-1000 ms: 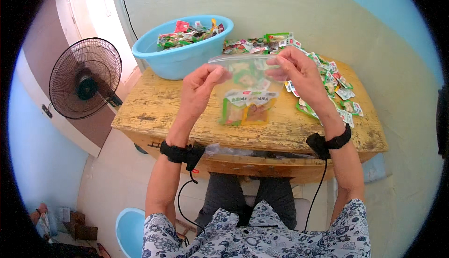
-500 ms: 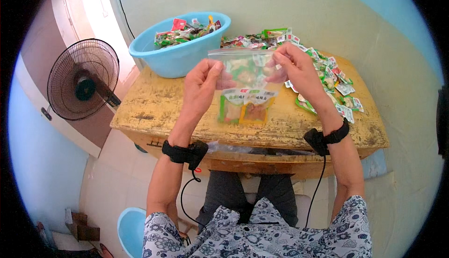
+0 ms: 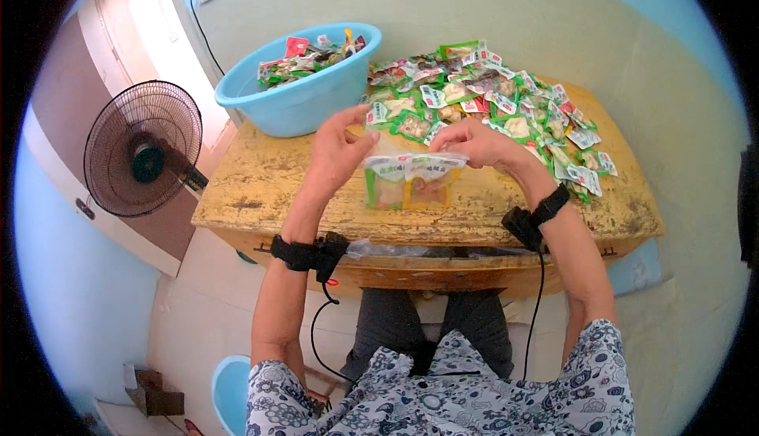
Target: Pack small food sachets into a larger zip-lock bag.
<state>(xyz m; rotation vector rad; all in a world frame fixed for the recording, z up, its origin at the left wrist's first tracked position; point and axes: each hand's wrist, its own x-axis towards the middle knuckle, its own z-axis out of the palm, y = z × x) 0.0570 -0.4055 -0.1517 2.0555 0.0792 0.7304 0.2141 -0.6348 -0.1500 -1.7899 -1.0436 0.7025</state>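
Note:
A clear plastic bag (image 3: 387, 144) sags over the wooden dresser top (image 3: 261, 187). Two packets (image 3: 409, 183), one green-edged, one yellow-edged, show in its lower part. My left hand (image 3: 340, 147) grips the bag's left side near the thumb, index finger raised. My right hand (image 3: 470, 142) has its fingertips pinched on the bag's upper right, just above the packets; what lies under those fingertips is partly hidden.
A pile of small snack packets (image 3: 498, 104) covers the back and right of the dresser. A blue basin (image 3: 285, 108) full of packets stands back left. A fan (image 3: 145, 147) is left of the dresser; another basin (image 3: 229, 392) is on the floor. A wall backs the dresser.
The bag's top, held up and spread flat earlier, has dropped and folded. My right hand has moved down and left; my left hand has shifted slightly. More of the pile behind shows.

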